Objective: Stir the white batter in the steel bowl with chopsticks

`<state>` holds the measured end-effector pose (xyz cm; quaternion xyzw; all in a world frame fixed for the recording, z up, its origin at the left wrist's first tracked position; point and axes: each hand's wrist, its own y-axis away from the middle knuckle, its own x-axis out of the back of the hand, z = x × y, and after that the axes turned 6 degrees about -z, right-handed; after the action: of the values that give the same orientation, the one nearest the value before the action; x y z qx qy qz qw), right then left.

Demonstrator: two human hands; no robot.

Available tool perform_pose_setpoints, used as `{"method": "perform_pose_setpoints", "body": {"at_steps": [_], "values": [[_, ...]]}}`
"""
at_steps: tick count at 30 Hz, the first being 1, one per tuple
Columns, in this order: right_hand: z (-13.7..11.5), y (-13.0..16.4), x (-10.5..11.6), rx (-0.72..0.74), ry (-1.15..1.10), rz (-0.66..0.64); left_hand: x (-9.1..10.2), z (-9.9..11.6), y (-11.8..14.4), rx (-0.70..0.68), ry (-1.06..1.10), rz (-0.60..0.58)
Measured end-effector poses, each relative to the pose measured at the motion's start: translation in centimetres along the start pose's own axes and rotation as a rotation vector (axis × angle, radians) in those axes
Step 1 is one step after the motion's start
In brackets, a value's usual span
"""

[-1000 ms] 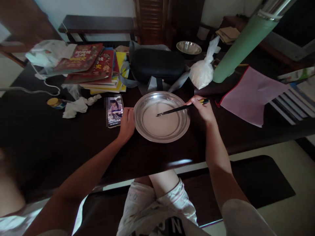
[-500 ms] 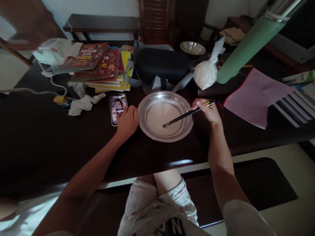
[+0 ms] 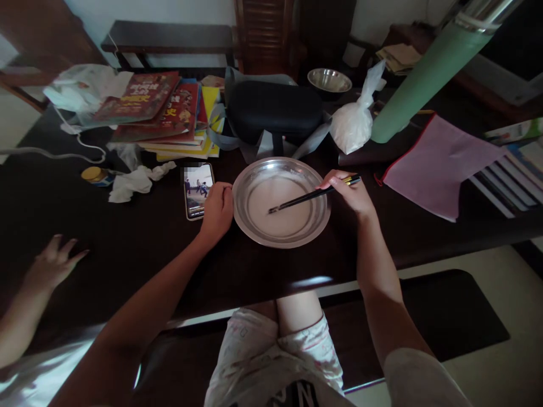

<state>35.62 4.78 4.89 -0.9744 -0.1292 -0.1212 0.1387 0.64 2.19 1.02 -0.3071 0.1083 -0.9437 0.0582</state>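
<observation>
A wide metal bowl (image 3: 282,240) of cloudy whitish liquid stands on the dark table in front of me. My right hand (image 3: 350,192) is closed round a pair of black chopsticks (image 3: 299,199) with gold bands. Their tips slant down to the liquid near the bowl's middle. At the bowl's left rim, my left hand (image 3: 218,212) has its fingers curled against the edge; the fingertips are partly hidden. Just left of that hand lies a phone (image 3: 197,192) with a video picture on its screen.
Another person's hand (image 3: 53,263) is spread over the table at left. Behind the bowl are a black case (image 3: 275,110), a tied bag of white powder (image 3: 352,127) and a green flask (image 3: 428,85). Books (image 3: 148,107), crumpled tissue (image 3: 131,183) and a pink pouch (image 3: 441,164) lie around.
My left hand has drawn back from the phone screen to the bowl's rim, and the phone's picture differs. The chopstick tips shifted slightly left. Another person's hand has come in at left.
</observation>
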Motion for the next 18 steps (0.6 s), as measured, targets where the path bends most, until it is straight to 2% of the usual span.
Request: {"method": "perform_pose_setpoints", "body": {"at_steps": [4,5,7,10,15,18], "values": [[0.4,0.1,0.6,0.01,-0.015,0.132,-1.4,0.5,0.4,0.178,0.278,0.016],[0.5,0.1,0.7,0.011,-0.031,0.14,-1.7,0.6,0.5,0.222,0.332,0.009],[0.4,0.1,0.6,0.01,-0.037,0.073,-2.1,0.7,0.6,0.286,0.409,-0.009],[0.2,0.0,0.2,0.012,-0.018,-0.011,-2.2,0.8,0.6,0.274,0.468,-0.012],[0.4,-0.1,0.3,0.035,-0.082,0.156,-1.6,1.2,0.5,0.26,0.438,-0.037],[0.6,0.0,0.5,0.021,-0.091,0.114,-1.3,1.4,0.4,0.257,0.386,-0.063]]}}
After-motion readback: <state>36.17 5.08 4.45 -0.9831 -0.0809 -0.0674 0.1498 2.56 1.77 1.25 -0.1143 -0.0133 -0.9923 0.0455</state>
